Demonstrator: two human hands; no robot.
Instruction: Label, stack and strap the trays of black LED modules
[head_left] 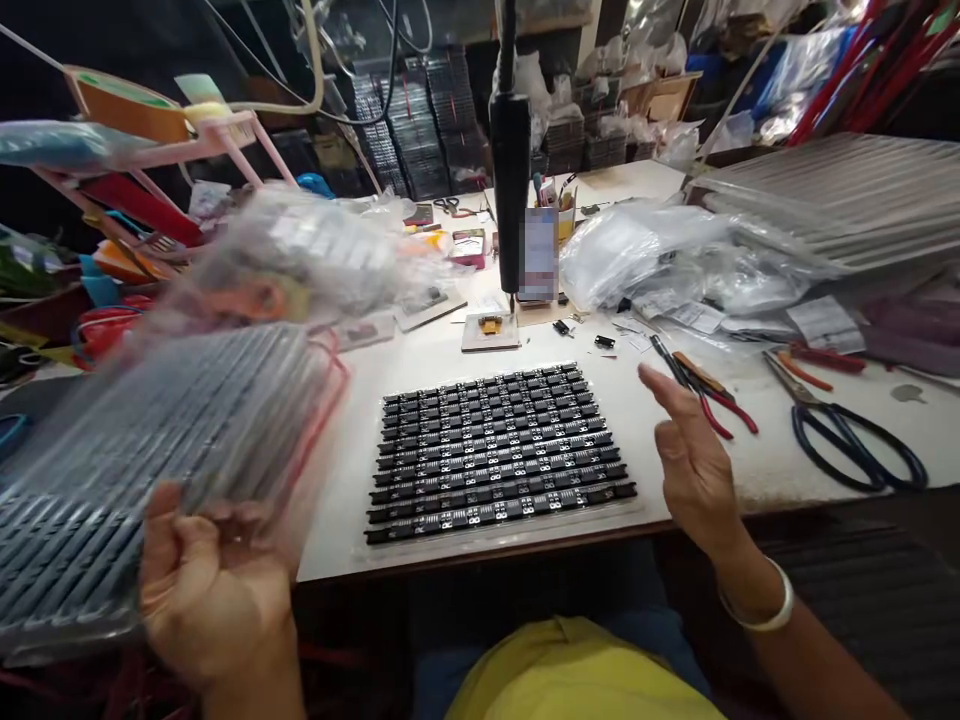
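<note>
My left hand [206, 580] grips the near edge of a stack of clear ribbed plastic trays [150, 450], which is blurred and lifted at the left of the table. My right hand [694, 460] hovers open, fingers apart, holding nothing, just right of a clear tray filled with rows of small black components [499, 450]. That filled tray lies flat near the table's front edge. A white bangle sits on my right wrist.
Red-handled pliers [712, 395] and black scissors [847, 430] lie right of my hand. A black hanging power tool [510, 160] stands over a small jig [490, 330]. Plastic bags [675, 260] and a tray stack [840, 200] fill the back right; shelves and clutter stand at left.
</note>
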